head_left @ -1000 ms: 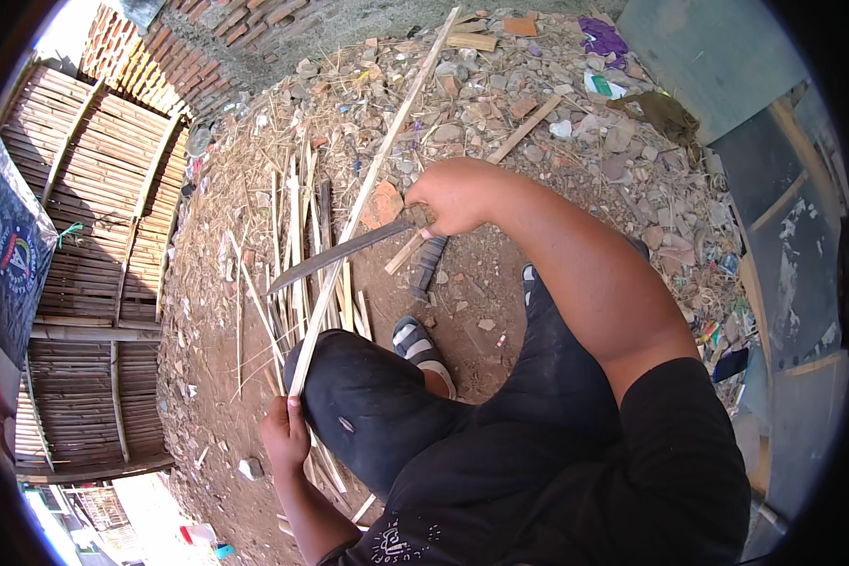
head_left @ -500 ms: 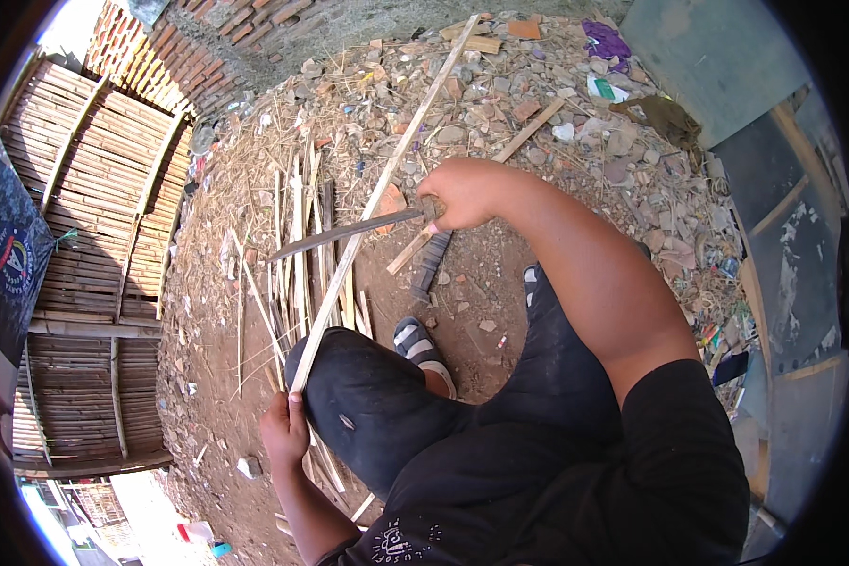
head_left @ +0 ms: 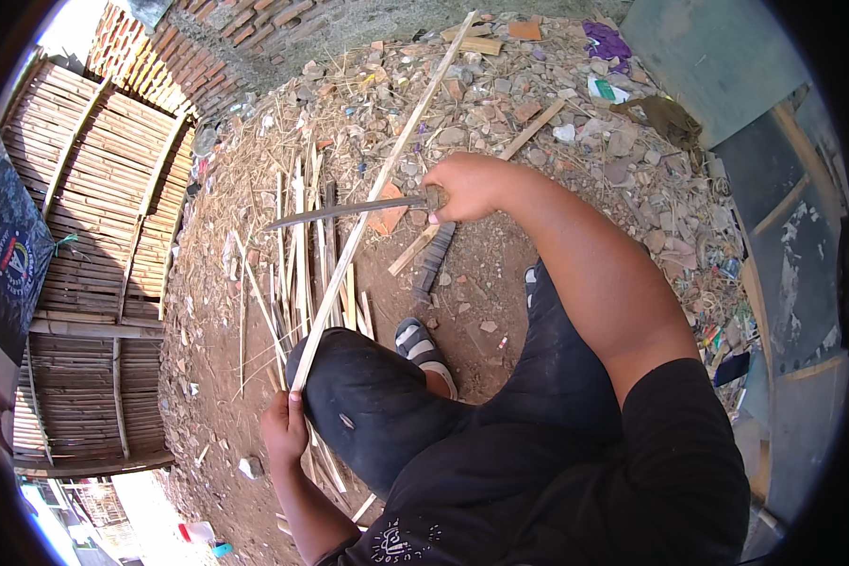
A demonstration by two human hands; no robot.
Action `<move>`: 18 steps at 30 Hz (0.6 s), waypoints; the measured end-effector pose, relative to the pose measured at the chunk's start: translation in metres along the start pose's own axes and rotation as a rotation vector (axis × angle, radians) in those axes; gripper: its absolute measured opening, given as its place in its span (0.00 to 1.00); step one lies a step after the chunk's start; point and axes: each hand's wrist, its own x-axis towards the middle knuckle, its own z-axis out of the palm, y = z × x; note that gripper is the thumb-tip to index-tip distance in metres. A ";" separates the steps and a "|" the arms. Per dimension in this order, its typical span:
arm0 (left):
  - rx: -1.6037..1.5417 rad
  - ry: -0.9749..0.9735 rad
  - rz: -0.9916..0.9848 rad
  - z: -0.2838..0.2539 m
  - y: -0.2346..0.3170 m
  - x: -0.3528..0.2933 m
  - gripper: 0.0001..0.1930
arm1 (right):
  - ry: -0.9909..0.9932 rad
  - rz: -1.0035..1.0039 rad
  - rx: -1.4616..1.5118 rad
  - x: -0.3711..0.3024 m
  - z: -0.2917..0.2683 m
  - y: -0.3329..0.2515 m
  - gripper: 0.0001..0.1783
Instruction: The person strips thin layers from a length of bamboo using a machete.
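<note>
Blade (head_left: 344,210) has swung flatter since a second ago: it was angled down-left across the strip, now it lies near level, tip pointing left, and the right hand (head_left: 467,184) has shifted a bit up-right. Left hand (head_left: 285,429) unchanged at lower left.

Hidden: right fingers wrap the knife handle fully, handle barely visible. Left fingers closed round the strip's (head_left: 377,189) near end; the end itself is buried in the fist and behind the knee (head_left: 368,396). Can't tell if the blade touches the strip or just crosses over it. Foot in striped sandal (head_left: 423,347) half covered by the leg.

Strip: long, thin, pale bamboo, straight, running from lower left fist diagonally to top centre of frame. Blade crosses it about mid-length.

Room: split strips (head_left: 302,255) piled just left of the strip, dark sheath-like piece (head_left: 434,259) on dirt just right of it. Rubble (head_left: 557,113) fills upper right, bamboo panel (head_left: 85,236) along left edge, brick wall (head_left: 189,57) upper left. Bare dirt between knee and right arm.
</note>
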 end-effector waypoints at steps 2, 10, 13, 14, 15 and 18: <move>-0.016 -0.010 0.009 0.000 0.000 0.000 0.25 | -0.009 -0.039 -0.026 0.000 0.005 -0.007 0.32; -0.016 0.020 0.012 0.003 -0.001 0.000 0.25 | 0.155 0.138 0.053 0.002 -0.008 0.026 0.32; -0.007 0.014 0.020 0.000 0.006 0.002 0.24 | 0.238 0.092 0.043 0.005 0.001 0.032 0.30; -0.010 0.009 0.020 -0.001 0.008 0.002 0.24 | 0.266 0.069 0.018 0.003 0.003 0.030 0.30; -0.013 0.003 0.020 -0.001 0.009 0.003 0.25 | 0.184 0.054 0.005 0.003 0.004 0.027 0.30; -0.028 -0.002 0.015 -0.002 0.007 0.002 0.25 | -0.003 -0.019 -0.024 0.000 0.003 -0.003 0.31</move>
